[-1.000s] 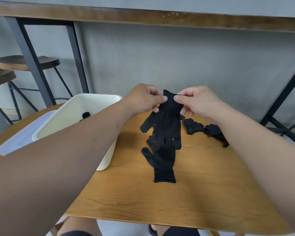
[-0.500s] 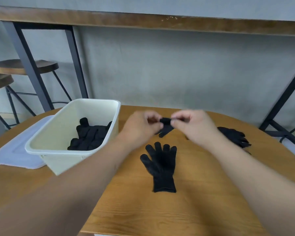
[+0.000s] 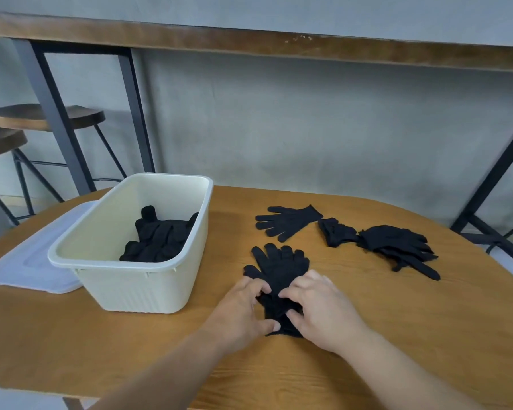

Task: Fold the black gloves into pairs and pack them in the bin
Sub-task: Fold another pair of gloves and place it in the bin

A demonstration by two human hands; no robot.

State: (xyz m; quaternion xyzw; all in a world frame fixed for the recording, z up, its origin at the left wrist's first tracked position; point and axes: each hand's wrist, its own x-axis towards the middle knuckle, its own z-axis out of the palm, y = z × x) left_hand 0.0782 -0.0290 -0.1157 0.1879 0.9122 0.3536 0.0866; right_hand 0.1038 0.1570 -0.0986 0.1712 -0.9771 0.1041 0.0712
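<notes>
A black glove (image 3: 280, 266) lies flat on the wooden table (image 3: 367, 321), fingers pointing away from me. My left hand (image 3: 243, 306) and my right hand (image 3: 319, 310) pinch its cuff end from either side. Beyond it a second single black glove (image 3: 288, 221) lies flat, fingers pointing left. A small bunched glove (image 3: 336, 232) and a loose pile of black gloves (image 3: 397, 245) sit to the right. The cream plastic bin (image 3: 137, 291) stands at the left with several black gloves (image 3: 160, 238) inside.
The bin's translucent lid (image 3: 27, 267) lies flat on the table, left of the bin and partly under it. Two wooden stools (image 3: 42, 116) and black metal legs (image 3: 54, 113) stand behind the table. The table's near edge runs close below my forearms.
The glove I held up a second ago now lies flat at the far side of the table. Both hands have come back toward me and taken the near glove's cuff.
</notes>
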